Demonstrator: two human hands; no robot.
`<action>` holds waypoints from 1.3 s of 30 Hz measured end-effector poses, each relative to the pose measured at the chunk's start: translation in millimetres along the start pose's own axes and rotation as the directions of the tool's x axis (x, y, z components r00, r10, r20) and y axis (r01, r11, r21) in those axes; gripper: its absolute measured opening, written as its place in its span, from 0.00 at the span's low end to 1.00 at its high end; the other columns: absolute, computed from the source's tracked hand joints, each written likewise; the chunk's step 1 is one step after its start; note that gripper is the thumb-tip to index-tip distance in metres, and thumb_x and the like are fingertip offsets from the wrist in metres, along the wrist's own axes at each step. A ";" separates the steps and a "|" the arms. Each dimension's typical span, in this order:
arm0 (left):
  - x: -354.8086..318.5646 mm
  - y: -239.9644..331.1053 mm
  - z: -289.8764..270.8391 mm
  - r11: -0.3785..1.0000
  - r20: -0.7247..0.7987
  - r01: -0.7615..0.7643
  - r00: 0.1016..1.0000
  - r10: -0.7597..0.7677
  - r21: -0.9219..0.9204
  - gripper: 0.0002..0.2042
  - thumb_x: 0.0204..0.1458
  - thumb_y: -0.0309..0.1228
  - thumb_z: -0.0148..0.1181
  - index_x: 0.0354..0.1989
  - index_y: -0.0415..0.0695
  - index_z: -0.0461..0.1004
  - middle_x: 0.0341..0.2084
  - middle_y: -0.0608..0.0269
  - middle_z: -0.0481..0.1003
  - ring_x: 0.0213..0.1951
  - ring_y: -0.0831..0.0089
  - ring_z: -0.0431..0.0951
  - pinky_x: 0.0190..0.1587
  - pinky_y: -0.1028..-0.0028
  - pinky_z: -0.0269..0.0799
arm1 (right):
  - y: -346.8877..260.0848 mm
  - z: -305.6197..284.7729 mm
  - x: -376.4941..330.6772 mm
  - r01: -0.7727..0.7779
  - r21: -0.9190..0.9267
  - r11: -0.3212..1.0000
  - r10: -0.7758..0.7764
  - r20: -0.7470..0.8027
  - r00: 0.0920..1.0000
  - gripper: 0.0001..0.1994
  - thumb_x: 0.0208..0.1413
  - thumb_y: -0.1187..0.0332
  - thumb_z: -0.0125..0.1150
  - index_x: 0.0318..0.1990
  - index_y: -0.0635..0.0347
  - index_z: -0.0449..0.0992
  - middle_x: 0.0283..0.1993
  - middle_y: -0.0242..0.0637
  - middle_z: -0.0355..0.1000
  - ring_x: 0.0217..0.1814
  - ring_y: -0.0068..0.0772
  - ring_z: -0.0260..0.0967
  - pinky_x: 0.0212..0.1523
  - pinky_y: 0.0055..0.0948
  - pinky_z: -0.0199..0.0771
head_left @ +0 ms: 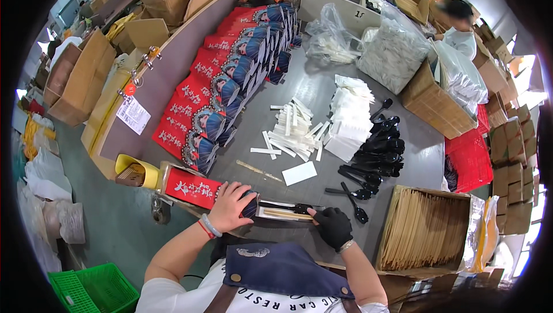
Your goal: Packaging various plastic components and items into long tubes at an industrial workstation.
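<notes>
My left hand [231, 208], bare, rests over the dark blue end of a red printed paper sleeve [193, 188], its fingers curled onto it. The sleeve lies on a cardboard holder at the table's front edge. My right hand [332, 228], in a black glove with bare fingertips, grips the right ends of wooden chopsticks [286, 215]. Beside the chopsticks lies a black spoon [300, 207]. This narrow set stretches between my hands, its left end meeting the sleeve; how far it goes inside is hidden by my left hand.
Red sleeves [190, 97] stand in rows at the left. White paper strips [291, 129], folded white packets [349, 117] and black spoons [380, 152] lie mid-table. A box of chopsticks [426, 229] is at my right. Plastic bags [394, 54] sit behind; a person [461, 36] is beyond.
</notes>
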State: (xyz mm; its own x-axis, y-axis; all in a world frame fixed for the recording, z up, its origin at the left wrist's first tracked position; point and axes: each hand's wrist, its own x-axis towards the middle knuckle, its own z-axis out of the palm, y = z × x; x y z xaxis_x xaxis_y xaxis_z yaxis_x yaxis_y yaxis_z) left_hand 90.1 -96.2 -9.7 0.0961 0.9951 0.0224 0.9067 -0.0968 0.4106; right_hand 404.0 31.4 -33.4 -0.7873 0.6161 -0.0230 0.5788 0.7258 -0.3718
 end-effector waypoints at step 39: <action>21.3 2.4 14.5 0.960 -0.215 0.280 0.938 -0.274 -0.001 0.36 0.33 0.48 0.71 0.53 0.44 0.70 0.55 0.49 0.62 0.59 0.45 0.57 0.61 0.47 0.50 | -51.7 -51.6 22.6 -0.221 -0.037 0.975 0.221 0.005 0.975 0.28 0.34 0.55 0.71 0.46 0.54 0.73 0.43 0.39 0.70 0.45 0.42 0.69 0.45 0.42 0.64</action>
State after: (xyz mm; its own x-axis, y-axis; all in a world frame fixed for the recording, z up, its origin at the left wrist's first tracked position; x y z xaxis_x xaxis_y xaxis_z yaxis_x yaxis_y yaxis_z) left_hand 100.3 -75.5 -21.5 -0.2462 0.9636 0.1046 0.8969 0.1856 0.4013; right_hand 367.3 23.6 33.2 -0.6410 0.7598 -0.1090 0.7458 0.5829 -0.3226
